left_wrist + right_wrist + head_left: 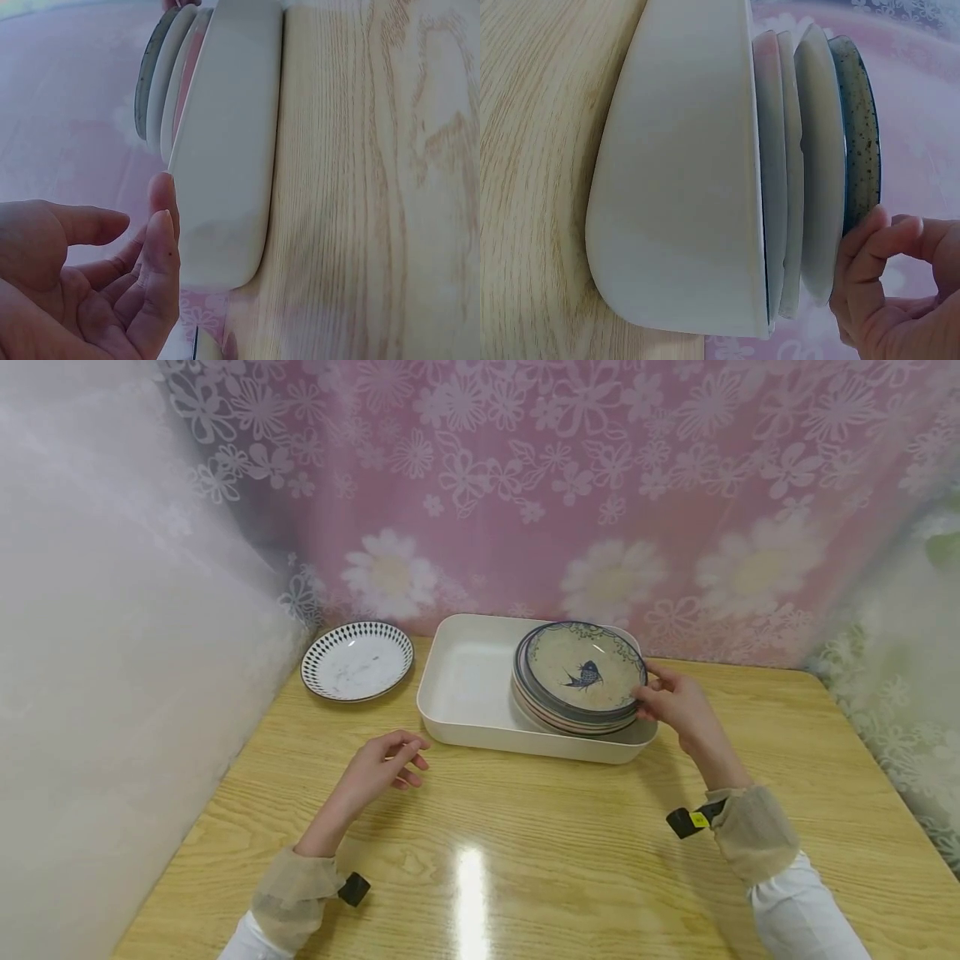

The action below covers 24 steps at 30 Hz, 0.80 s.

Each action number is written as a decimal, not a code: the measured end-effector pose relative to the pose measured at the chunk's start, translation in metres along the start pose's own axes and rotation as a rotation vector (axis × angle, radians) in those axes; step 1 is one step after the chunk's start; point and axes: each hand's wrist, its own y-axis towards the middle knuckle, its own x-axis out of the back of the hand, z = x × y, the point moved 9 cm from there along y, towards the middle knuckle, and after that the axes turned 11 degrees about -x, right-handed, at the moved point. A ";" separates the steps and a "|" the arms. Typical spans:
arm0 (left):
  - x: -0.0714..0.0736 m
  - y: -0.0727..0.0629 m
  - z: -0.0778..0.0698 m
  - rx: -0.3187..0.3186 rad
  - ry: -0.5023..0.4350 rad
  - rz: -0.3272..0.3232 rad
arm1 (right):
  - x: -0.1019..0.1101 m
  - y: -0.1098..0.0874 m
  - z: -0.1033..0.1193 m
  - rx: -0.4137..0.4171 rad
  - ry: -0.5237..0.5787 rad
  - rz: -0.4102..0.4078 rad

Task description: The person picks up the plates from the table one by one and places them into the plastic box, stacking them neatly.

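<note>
My right hand (673,700) pinches the right rim of a beige plate with a dark blue fish (588,664), thumb above and fingers at the edge. This plate lies on top of a stack of plates (791,172) inside a white rectangular tray (468,672), in its right part. In the right wrist view the stack rises above the tray's wall. My left hand (382,766), loosely bent and holding nothing, hovers over the table by the tray's front left corner. In the left wrist view its fingertips (160,225) appear near the tray's side.
A white plate with a black-patterned rim (357,662) sits on the wooden table (420,860) left of the tray. Behind the table hangs a pink floral curtain (487,502). A pale wall or sheet (135,652) borders the left side.
</note>
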 end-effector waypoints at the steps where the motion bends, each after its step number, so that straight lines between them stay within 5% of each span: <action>1: 0.000 0.000 0.000 0.000 -0.002 0.001 | 0.000 0.000 0.000 0.003 -0.010 0.003; 15: 0.009 0.003 0.005 -0.008 0.012 -0.024 | 0.000 -0.006 0.000 0.048 0.003 0.023; 24: 0.045 0.017 -0.006 -0.046 0.007 -0.131 | 0.007 -0.022 0.001 0.078 0.055 -0.047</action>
